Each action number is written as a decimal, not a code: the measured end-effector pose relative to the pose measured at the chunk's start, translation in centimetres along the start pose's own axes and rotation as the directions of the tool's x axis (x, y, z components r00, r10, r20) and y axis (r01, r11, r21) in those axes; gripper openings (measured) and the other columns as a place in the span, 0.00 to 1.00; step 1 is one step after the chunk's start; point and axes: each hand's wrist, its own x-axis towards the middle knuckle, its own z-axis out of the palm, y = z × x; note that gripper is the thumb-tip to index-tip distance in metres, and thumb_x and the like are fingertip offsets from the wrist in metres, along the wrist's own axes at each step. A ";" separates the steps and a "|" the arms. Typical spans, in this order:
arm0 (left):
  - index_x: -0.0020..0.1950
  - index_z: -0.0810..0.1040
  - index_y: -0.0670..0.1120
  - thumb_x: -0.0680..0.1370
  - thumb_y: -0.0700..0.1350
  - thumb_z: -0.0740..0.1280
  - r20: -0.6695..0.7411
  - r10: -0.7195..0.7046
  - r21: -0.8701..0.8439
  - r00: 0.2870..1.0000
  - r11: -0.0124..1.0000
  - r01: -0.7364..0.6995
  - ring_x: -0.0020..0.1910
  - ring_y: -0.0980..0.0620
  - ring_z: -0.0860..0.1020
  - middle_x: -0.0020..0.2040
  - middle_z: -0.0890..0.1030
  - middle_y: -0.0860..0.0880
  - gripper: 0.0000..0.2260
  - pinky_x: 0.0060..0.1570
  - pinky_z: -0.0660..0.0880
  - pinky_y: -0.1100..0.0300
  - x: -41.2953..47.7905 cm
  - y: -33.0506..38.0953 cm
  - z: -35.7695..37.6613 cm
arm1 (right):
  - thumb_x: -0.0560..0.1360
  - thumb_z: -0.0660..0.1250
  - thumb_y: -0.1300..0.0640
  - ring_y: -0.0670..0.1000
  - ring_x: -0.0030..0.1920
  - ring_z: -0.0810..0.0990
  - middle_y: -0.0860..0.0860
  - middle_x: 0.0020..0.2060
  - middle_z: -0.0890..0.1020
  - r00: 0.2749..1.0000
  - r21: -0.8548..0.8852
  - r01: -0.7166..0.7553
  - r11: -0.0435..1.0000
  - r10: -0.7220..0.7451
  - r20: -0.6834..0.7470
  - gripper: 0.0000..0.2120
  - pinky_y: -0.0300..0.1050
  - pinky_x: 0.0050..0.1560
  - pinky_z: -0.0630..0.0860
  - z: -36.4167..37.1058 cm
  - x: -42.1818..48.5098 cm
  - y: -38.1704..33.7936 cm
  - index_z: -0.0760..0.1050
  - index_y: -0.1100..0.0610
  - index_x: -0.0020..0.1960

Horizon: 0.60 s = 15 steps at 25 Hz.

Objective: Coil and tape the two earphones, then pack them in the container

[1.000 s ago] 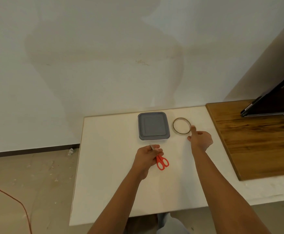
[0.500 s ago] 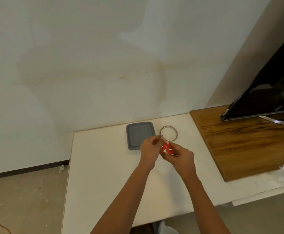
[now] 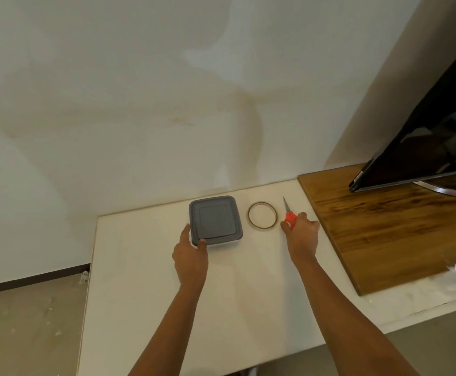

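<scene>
A grey lidded container (image 3: 216,219) sits closed at the back of the white table (image 3: 248,299). My left hand (image 3: 190,256) holds its near left corner, thumb along the left side and a fingertip on the front edge. My right hand (image 3: 302,237) grips the red handles of the scissors (image 3: 290,217), which lie on the table with the blades pointing away from me. A thin ring of tape (image 3: 262,227) lies flat between the container and the scissors. No earphones are visible.
A wooden board (image 3: 384,234) lies on the table just right of my right hand, and a dark tilted screen (image 3: 424,147) on a metal foot stands on it. The wall runs right behind the container. The table's left edge drops to the floor.
The scissors went from my left hand to my right, which carried them to the right of the tape ring. My left hand moved to the container's corner.
</scene>
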 end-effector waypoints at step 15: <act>0.74 0.65 0.45 0.80 0.40 0.63 -0.032 -0.083 -0.110 0.996 0.991 0.079 0.58 0.43 0.77 0.60 0.78 0.39 0.22 0.57 0.74 0.53 -0.7 0.6 0.6 | 0.73 0.69 0.48 0.58 0.54 0.75 0.59 0.55 0.80 0.998 -0.020 0.025 0.999 -0.026 -0.053 0.25 0.47 0.49 0.74 1.6 1.1 1.2 0.71 0.63 0.62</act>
